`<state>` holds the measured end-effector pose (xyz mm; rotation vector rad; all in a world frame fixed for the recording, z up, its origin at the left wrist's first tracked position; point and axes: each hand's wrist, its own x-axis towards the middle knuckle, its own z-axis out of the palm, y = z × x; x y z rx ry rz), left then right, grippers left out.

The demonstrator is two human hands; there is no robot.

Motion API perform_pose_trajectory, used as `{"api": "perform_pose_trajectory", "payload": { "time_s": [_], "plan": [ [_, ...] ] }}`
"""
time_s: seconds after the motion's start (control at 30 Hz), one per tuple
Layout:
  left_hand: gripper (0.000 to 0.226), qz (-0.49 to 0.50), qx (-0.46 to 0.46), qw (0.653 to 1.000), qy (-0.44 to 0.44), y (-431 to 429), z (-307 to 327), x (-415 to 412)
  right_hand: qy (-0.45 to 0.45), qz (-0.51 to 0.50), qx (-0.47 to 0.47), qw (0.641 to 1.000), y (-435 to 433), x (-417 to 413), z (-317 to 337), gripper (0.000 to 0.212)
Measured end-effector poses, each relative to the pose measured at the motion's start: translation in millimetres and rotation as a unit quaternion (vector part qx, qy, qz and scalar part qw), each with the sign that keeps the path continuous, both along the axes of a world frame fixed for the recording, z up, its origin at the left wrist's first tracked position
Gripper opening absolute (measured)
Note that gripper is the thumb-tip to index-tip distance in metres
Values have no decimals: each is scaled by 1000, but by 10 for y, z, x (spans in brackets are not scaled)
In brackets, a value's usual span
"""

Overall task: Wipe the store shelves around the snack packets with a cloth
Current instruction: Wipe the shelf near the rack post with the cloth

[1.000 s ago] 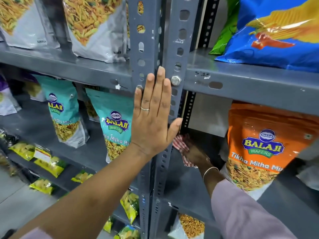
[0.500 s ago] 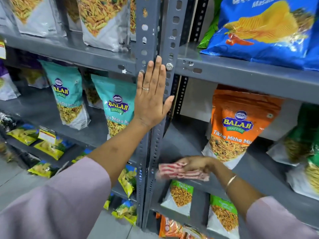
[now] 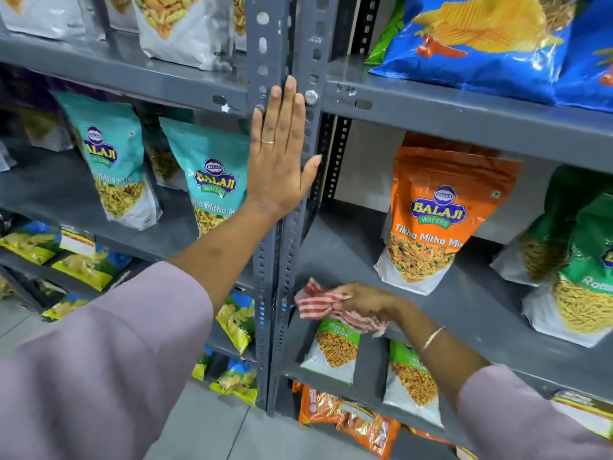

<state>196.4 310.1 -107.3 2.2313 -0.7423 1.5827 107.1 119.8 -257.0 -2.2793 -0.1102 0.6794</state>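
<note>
My right hand (image 3: 366,302) grips a red-and-white striped cloth (image 3: 320,302) on the front edge of the grey middle shelf (image 3: 464,313), close to the upright post (image 3: 292,227). An orange Balaji snack packet (image 3: 438,210) stands upright on that shelf behind and to the right of the cloth. My left hand (image 3: 280,154) lies flat with fingers together against the perforated post, holding nothing. Two teal Balaji packets (image 3: 212,174) stand on the left bay's shelf beside that hand.
A blue chips bag (image 3: 481,41) lies on the upper right shelf. Green packets (image 3: 577,254) stand at the right of the middle shelf. More packets (image 3: 335,350) hang below the cloth, and yellow packets (image 3: 83,263) fill the lower left shelves. Tiled floor lies below.
My right hand drew the cloth from deep in the shelf behind the post out to the shelf's front edge. The view pulled back and widened. My left hand stayed on the post.
</note>
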Motion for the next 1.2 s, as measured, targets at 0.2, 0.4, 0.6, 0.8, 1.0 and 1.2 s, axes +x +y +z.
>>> {"api": "perform_pose_trajectory", "payload": {
  "time_s": [0.2,0.4,0.6,0.8,1.0,1.2],
  "plan": [
    [66,1,-5,1000,0,7,-26,36,-124,-255,139,949,-36,348,182,28],
    [67,-29,-5,999,-26,23,-101,143,-341,16,-302,890,305,527,-542,53],
    [66,-43,-9,999,-27,17,-122,160,-169,-227,-319,905,51,1050,-382,62],
    [66,-44,-7,998,-35,22,-141,177,-273,-91,-287,914,-174,1434,-398,76],
    [65,-53,-14,998,-39,-2,-170,173,-271,-93,-346,893,-158,1752,-254,91],
    [65,-51,-15,998,-44,3,-176,188,-265,-85,-301,912,-126,1923,-312,86]
  ]
}}
